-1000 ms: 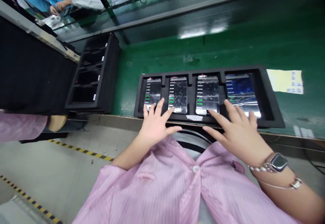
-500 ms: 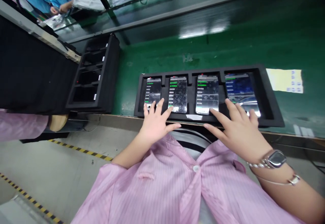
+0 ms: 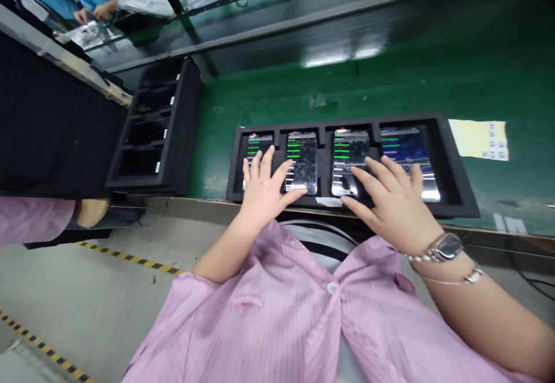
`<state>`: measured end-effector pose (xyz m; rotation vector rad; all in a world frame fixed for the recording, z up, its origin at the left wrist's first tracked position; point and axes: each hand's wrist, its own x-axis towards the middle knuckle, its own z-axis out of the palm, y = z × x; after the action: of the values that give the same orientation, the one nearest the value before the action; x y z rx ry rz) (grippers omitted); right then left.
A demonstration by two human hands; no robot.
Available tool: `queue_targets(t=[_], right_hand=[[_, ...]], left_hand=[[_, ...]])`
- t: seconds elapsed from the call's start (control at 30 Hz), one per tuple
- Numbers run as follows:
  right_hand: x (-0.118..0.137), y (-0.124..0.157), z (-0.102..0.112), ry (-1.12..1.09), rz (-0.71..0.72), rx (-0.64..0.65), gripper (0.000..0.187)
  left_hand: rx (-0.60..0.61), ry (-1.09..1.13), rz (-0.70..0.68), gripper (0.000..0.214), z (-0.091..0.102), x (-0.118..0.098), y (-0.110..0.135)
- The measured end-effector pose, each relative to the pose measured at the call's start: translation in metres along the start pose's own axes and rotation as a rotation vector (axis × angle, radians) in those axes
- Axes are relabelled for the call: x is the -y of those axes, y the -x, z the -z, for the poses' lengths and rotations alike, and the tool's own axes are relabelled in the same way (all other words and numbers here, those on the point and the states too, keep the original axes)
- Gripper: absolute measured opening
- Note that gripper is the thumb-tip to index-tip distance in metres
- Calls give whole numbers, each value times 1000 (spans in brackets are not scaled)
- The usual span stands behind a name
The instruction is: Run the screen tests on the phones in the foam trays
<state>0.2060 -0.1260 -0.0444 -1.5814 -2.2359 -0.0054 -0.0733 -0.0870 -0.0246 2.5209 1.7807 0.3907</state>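
A black foam tray (image 3: 466,198) lies at the bench's front edge with several lit smartphones in its slots. My left hand (image 3: 262,193), fingers spread, reaches over the leftmost phone (image 3: 258,140) and the second phone (image 3: 306,163). Over the third phone (image 3: 344,169) and the rightmost phone (image 3: 407,146) is my right hand (image 3: 396,198), its fingers also apart. Neither hand grips anything; whether the fingertips touch the glass I cannot tell. Each screen shows a list with some lines in green. A watch (image 3: 449,247) and bracelets are on my right wrist.
To the left stands a stack of black trays (image 3: 191,122) with dark-screened phones on top. A yellow paper (image 3: 477,139) lies right of my tray on the green bench (image 3: 269,96). Beyond the bench, a co-worker's hands (image 3: 102,11) hold something. A pink sleeve (image 3: 34,218) shows at left.
Both hands have moved farther up over the screens, my right hand also leftward. More green lines show on the phone lists. The whole view has shifted slightly.
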Motion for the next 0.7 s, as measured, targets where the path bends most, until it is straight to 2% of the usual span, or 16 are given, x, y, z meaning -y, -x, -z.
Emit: queue_targets(t=[0.17, 0.47, 0.57, 0.7], right_hand=[[1, -9, -19, -18, 38, -63, 52], [7, -9, -16, 10, 16, 21, 51], [-3, 0, -9, -8, -3, 16, 51], [-35, 16, 6, -3, -145, -23, 53]], left_hand=[[-23, 28, 9, 62, -19, 4, -11], [18, 55, 13, 60, -18, 2, -10], [-65, 85, 14, 67, -10, 14, -2], [-171, 107, 104, 69, 3, 48, 14]])
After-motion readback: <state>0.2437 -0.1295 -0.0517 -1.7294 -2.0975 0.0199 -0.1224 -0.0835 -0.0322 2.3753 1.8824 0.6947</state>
